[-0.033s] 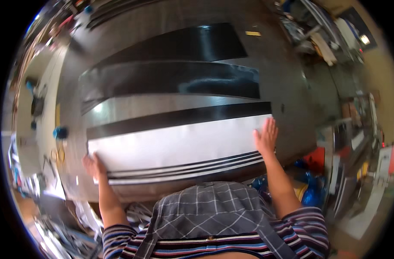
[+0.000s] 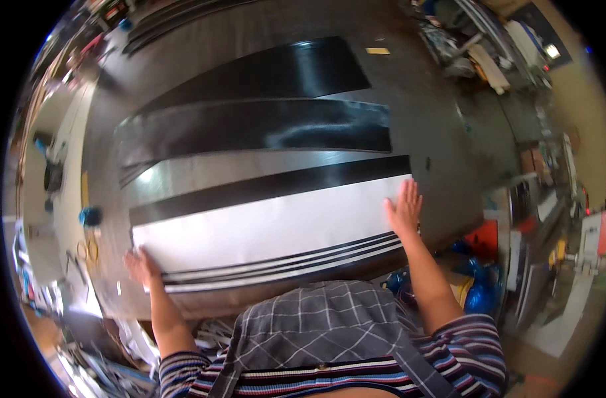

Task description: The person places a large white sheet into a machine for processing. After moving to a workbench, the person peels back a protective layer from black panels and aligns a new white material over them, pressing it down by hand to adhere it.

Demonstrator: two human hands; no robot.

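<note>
A long white sheet (image 2: 269, 219) lies across the near part of the table, with several thin black and white strips (image 2: 283, 259) along its near edge. Along its far edge runs a black band (image 2: 269, 186). My left hand (image 2: 141, 267) rests at the sheet's left end, fingers and thumb apart. At the right end my right hand (image 2: 404, 209) lies flat on the white surface, fingers stretched out. Neither hand grips anything. Beyond the sheet lie a glossy black strip (image 2: 250, 129) and another wider, tapering black piece (image 2: 269, 73).
A dark table (image 2: 442, 132) carries all this. Yellow-handled scissors (image 2: 88, 250) and a blue round object (image 2: 89, 216) sit near its left edge. A small yellow piece (image 2: 378, 51) lies at the far right. Blue shiny bundles (image 2: 480, 292) crowd beside the near right corner.
The whole view has shifted slightly, so the table and sheets appear a little further left. Both hands keep their places at the two ends of the white sheet.
</note>
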